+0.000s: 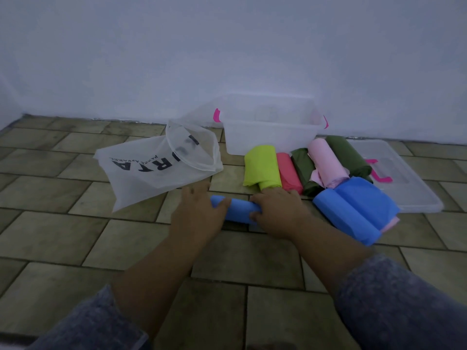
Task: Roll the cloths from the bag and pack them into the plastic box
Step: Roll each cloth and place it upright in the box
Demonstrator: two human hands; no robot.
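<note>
Grips clamp one blue cloth roll (240,207) on the tiled floor (63,236): left grip (199,213) near its left end, right grip (276,210) over its right. Beyond the right grip lie rolled cloths (262,168), then the plastic box (267,140); beyond the left grip, the bag (151,170).

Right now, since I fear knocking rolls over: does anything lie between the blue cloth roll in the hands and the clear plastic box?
Yes. A lime-green cloth roll lies on the floor between the blue cloth roll and the clear plastic box, a red roll beside it. The box is lidless.
</note>
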